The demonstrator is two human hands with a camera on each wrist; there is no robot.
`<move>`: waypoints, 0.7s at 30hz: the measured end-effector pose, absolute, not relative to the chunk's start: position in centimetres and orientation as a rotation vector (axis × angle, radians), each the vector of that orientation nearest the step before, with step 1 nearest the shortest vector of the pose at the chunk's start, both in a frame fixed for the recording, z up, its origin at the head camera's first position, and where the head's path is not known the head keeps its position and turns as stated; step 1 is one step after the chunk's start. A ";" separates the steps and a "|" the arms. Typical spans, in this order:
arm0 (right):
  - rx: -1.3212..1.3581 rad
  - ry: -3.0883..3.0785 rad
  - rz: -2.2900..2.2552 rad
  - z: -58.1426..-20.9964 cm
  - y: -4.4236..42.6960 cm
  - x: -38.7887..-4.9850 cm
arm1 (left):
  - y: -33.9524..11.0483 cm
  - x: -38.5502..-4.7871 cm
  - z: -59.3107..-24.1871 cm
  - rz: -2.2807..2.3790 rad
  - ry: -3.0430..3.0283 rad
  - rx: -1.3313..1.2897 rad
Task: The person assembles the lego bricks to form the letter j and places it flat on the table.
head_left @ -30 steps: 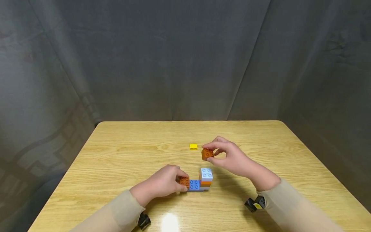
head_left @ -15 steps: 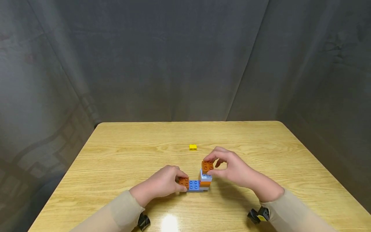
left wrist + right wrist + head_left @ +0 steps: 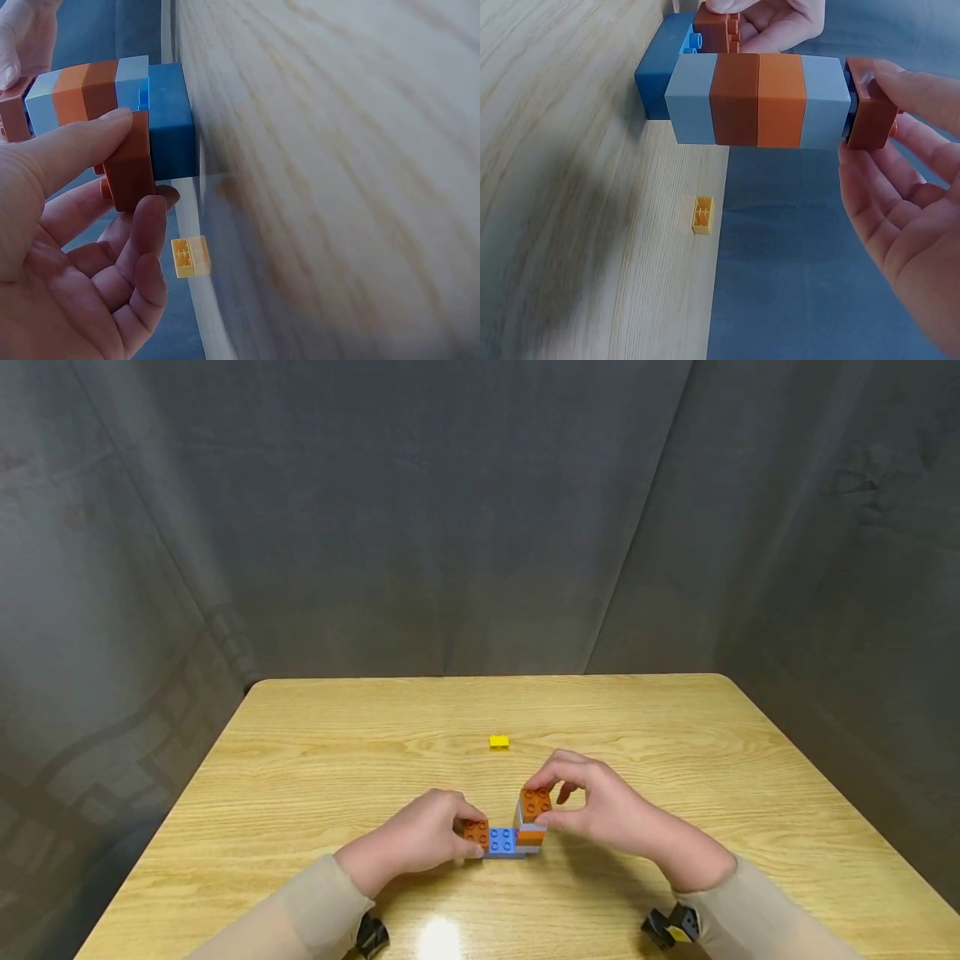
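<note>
My left hand (image 3: 420,832) pinches a reddish-brown toy building brick (image 3: 132,161) sitting on the left end of a blue brick (image 3: 503,842). From the blue brick's right end rises a stack of light blue, brown (image 3: 734,99), orange (image 3: 781,100) and light blue (image 3: 826,101) bricks. At its top, my right hand (image 3: 600,806) holds another reddish-brown brick (image 3: 871,105) between thumb and fingers. In the right wrist view, a thin gap with studs showing separates that brick from the light blue one below. The blue brick's middle studs are bare.
A small yellow brick (image 3: 498,742) lies alone on the wooden table (image 3: 337,727), beyond the stack. Grey curtains (image 3: 450,527) hang behind the table and at its sides. A black wrist camera (image 3: 670,927) is strapped below each sleeve.
My right hand has come down and nearer with its brown brick, from above and behind the stack onto its top. The left hand has stayed on its brick.
</note>
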State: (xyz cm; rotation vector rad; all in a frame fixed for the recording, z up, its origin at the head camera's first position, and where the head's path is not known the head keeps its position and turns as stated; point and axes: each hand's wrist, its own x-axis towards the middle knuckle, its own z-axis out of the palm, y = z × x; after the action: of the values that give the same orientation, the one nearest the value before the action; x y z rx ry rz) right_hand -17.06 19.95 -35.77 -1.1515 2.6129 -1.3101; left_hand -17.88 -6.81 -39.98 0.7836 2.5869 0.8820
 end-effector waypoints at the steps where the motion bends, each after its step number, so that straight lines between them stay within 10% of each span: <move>1: -1.155 2.609 -1.310 -35.8 20.0 -17.1 | -6.8 -17.9 -40.0 0.883 2.586 0.782; 21: -1.149 2.609 -1.316 -36.0 19.9 -17.2 | -6.8 -17.9 -40.2 0.895 2.586 0.781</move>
State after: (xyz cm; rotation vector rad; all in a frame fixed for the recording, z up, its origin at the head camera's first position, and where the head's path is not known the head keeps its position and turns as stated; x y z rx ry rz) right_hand -17.21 19.87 -35.97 -1.1489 2.6086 -1.3157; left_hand -17.85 -6.81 -40.15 0.7806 2.5862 0.8951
